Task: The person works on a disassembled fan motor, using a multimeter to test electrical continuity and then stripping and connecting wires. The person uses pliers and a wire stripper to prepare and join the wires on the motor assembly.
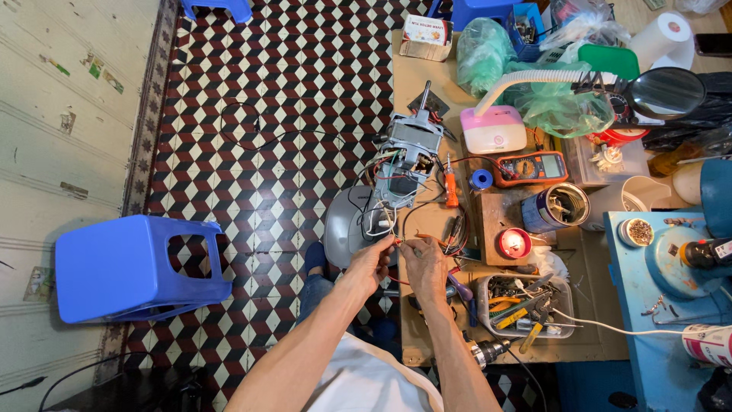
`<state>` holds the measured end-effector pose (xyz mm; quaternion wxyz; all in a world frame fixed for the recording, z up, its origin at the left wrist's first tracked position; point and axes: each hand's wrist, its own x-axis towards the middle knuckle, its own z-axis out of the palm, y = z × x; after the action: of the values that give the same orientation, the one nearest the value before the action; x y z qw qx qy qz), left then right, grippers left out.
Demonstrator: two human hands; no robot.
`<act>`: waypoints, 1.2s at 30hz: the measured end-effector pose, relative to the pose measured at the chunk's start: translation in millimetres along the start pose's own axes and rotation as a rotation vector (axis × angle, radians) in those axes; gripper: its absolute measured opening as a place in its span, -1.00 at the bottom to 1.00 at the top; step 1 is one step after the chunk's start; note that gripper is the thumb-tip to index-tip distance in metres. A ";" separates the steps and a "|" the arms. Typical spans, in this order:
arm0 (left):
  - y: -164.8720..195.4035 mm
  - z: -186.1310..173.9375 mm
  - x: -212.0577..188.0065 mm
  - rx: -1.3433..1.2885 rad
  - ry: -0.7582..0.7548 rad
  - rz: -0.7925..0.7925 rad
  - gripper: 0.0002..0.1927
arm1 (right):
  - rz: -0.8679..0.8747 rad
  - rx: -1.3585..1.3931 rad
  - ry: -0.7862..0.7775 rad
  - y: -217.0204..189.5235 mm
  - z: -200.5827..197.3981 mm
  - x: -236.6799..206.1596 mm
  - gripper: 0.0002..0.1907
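Both hands together at the table (427,336) edge: left hand (371,263) and right hand (424,265), each grip pinched narrow on thin red wires (398,241) running up to the electric motor (406,156). Orange screwdriver (451,185) just beside the motor; multimeter (534,165) and tool tray (526,305) nearby.

Small home repair workshop; cluttered tabletop (427,84) with multimeter (532,166), screwdriver (451,188), bare electric motor (406,156), tray of tools (523,305); patterned tile floor (282,91); blue plastic stool (137,267).
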<state>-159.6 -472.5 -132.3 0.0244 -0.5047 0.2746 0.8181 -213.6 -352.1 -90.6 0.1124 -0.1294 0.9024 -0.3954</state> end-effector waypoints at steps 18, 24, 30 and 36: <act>-1.2 -0.8 4.0 0.009 0.018 0.007 -0.78 | -0.010 -0.007 -0.009 5.2 2.1 1.9 -0.78; -1.8 -1.4 3.8 0.012 0.018 0.001 -0.78 | -0.006 0.021 -0.013 6.6 3.5 1.4 -0.78; -1.2 -1.3 3.3 0.010 0.017 -0.002 -0.78 | -0.014 0.032 -0.009 6.1 3.7 1.7 -0.79; -1.1 0.1 2.5 0.009 0.012 0.003 -0.78 | -0.018 0.024 -0.011 14.0 6.6 3.6 -0.79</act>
<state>-160.6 -472.1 -134.8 0.0239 -0.5092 0.2791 0.8138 -217.0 -348.5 -105.7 0.1155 -0.1383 0.8958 -0.4063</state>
